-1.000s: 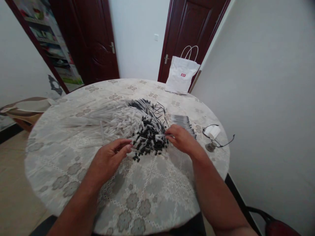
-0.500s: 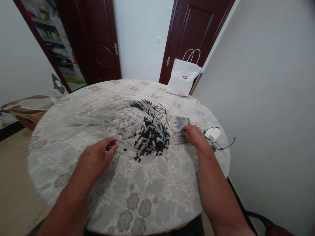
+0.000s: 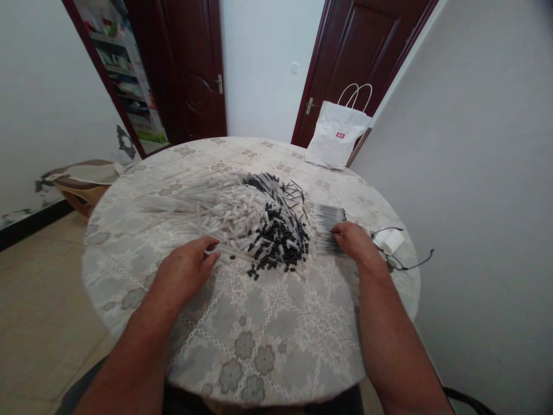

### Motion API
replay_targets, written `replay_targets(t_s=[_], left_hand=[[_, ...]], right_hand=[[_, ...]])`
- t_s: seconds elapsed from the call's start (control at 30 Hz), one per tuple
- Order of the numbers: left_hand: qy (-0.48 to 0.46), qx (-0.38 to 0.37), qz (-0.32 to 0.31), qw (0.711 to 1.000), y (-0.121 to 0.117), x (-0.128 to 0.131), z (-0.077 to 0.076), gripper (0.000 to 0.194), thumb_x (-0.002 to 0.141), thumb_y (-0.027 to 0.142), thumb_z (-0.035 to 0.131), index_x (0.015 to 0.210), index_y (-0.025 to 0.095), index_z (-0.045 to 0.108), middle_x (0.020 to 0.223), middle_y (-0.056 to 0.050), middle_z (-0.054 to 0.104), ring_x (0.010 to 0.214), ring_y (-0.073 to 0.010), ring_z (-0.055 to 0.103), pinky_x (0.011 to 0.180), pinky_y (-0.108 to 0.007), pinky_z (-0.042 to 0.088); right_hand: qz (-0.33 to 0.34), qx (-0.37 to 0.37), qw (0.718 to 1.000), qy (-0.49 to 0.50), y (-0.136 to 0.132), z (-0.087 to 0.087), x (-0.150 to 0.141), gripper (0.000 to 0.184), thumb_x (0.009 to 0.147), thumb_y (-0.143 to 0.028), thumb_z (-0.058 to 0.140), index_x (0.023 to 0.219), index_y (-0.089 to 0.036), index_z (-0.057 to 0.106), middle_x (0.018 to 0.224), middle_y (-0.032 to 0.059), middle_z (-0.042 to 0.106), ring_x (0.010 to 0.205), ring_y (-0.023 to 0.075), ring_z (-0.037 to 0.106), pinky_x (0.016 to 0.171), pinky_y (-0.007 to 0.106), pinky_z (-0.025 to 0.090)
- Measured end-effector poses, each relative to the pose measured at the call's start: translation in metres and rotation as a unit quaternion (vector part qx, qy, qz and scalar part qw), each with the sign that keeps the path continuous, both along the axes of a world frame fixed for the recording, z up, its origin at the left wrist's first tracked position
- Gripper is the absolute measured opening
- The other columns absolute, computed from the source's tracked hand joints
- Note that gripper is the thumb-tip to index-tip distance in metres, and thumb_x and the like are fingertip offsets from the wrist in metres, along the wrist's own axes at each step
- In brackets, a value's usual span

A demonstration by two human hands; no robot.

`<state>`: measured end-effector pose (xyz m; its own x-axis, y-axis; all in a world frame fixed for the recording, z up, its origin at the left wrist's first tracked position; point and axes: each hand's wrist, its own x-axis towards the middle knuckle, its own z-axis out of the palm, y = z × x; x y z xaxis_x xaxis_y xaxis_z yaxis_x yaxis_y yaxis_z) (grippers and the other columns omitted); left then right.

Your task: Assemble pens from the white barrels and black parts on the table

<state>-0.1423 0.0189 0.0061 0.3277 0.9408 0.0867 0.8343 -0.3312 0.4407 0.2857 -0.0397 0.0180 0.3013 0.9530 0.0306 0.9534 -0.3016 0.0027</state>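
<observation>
My left hand (image 3: 188,268) is at the near left edge of the pile, thumb and forefinger apart, with nothing visible between them. Closest to it lie clear pen tubes (image 3: 235,249). My right hand (image 3: 353,239) is over a neat row of pens (image 3: 329,214) with dark ends, fingertips pinched on one pen in the row. Between the hands lies a heap of white caps (image 3: 242,216) and small black plugs (image 3: 276,230). Dark, thin pen refills (image 3: 291,193) lie behind and to the right of the plugs.
A round table (image 3: 263,323) with a patterned cloth carries everything. Right of the row lie eyeglasses (image 3: 408,268) and a small white block (image 3: 391,239). A white paper bag (image 3: 337,135) stands at the back right edge, near the wall.
My right hand has moved from the plug heap to the row of pens, carrying a thin pen. My left hand has drawn back leftward from the heap. The view has shifted slightly.
</observation>
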Motion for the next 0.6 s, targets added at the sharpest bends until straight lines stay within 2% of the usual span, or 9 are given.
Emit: replay_targets(t_s=[0.13, 0.27, 0.4, 0.5, 0.6], left_hand=[[0.005, -0.004, -0.004, 1.000, 0.000, 0.000, -0.002, 0.039, 0.092, 0.039, 0.051, 0.123, 0.022, 0.069, 0.112, -0.010, 0.077, 0.097, -0.0277, 0.071, 0.087, -0.037, 0.050], [0.010, 0.000, -0.015, 1.000, 0.002, -0.003, -0.008, 0.038, 0.092, 0.038, 0.052, 0.121, 0.022, 0.070, 0.114, -0.011, 0.076, 0.099, -0.0282, 0.070, 0.088, -0.037, 0.050], [0.025, -0.008, -0.023, 0.999, 0.003, -0.004, -0.009, 0.038, 0.092, 0.036, 0.052, 0.123, 0.021, 0.068, 0.116, -0.011, 0.075, 0.100, -0.0274, 0.069, 0.087, -0.036, 0.049], [0.028, -0.015, -0.020, 0.999, 0.000, -0.003, -0.007, 0.035, 0.092, 0.034, 0.053, 0.122, 0.022, 0.069, 0.115, -0.010, 0.075, 0.100, -0.0268, 0.069, 0.087, -0.036, 0.049], [0.024, -0.015, -0.020, 0.999, -0.003, -0.002, -0.004, 0.034, 0.092, 0.032, 0.055, 0.121, 0.022, 0.069, 0.114, -0.010, 0.074, 0.101, -0.0266, 0.068, 0.088, -0.035, 0.049]], right_hand=[[-0.002, 0.000, 1.000, -0.001, 0.000, -0.001, 0.001, 0.030, 0.090, -0.017, 0.057, 0.110, -0.019, 0.079, 0.114, 0.0115, 0.076, 0.109, 0.0219, 0.067, 0.096, 0.027, 0.045], [0.011, 0.024, 1.000, -0.008, 0.002, 0.002, -0.006, 0.033, 0.093, -0.017, 0.054, 0.119, -0.017, 0.075, 0.119, 0.0128, 0.074, 0.114, 0.0226, 0.065, 0.097, 0.028, 0.044], [0.065, 0.074, 0.995, -0.003, 0.004, 0.006, -0.032, 0.029, 0.096, -0.019, 0.053, 0.115, -0.016, 0.074, 0.116, 0.0116, 0.074, 0.111, 0.0224, 0.065, 0.096, 0.028, 0.043], [0.098, 0.040, 0.994, 0.007, 0.002, 0.007, -0.059, 0.025, 0.098, -0.028, 0.054, 0.109, -0.018, 0.074, 0.110, 0.0108, 0.076, 0.104, 0.0229, 0.068, 0.089, 0.029, 0.045], [0.097, 0.004, 0.995, -0.016, -0.001, 0.004, -0.079, 0.030, 0.100, -0.039, 0.053, 0.100, -0.019, 0.075, 0.102, 0.0125, 0.076, 0.098, 0.0254, 0.070, 0.081, 0.031, 0.045]])
